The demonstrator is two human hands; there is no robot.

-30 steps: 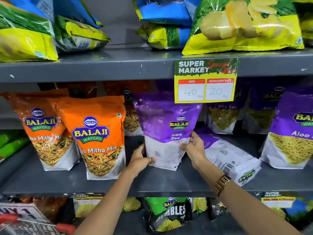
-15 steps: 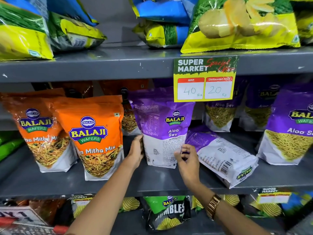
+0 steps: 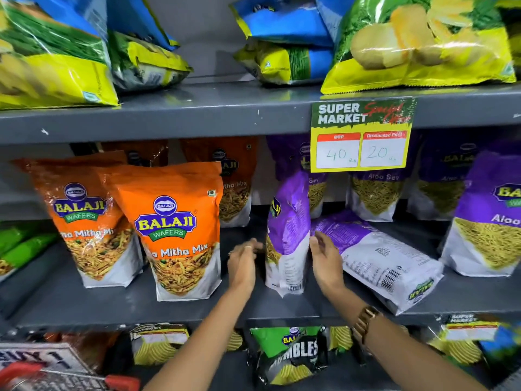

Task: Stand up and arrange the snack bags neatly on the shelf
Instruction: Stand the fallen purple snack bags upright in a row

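Note:
A purple Aloo Sev bag (image 3: 287, 235) stands edge-on on the middle shelf (image 3: 197, 311), its narrow side towards me. My left hand (image 3: 244, 263) is just left of it, fingers spread and blurred, a small gap from the bag. My right hand (image 3: 324, 261) lies flat against the bag's right side, fingers apart, not wrapped around it. Another purple bag (image 3: 377, 258) lies on its back right behind my right hand, barcode up. Two orange Mitha Mix bags (image 3: 174, 230) (image 3: 84, 218) stand upright to the left.
More purple bags (image 3: 490, 221) (image 3: 375, 196) stand at the right and back. A yellow price tag (image 3: 361, 136) hangs from the upper shelf edge. Green and blue chip bags (image 3: 417, 43) lie above. A green and black bag (image 3: 293, 354) lies on the shelf below.
The purple bag has turned from facing me to edge-on and shifted slightly right. Both hands have let go of its edges and now sit beside it.

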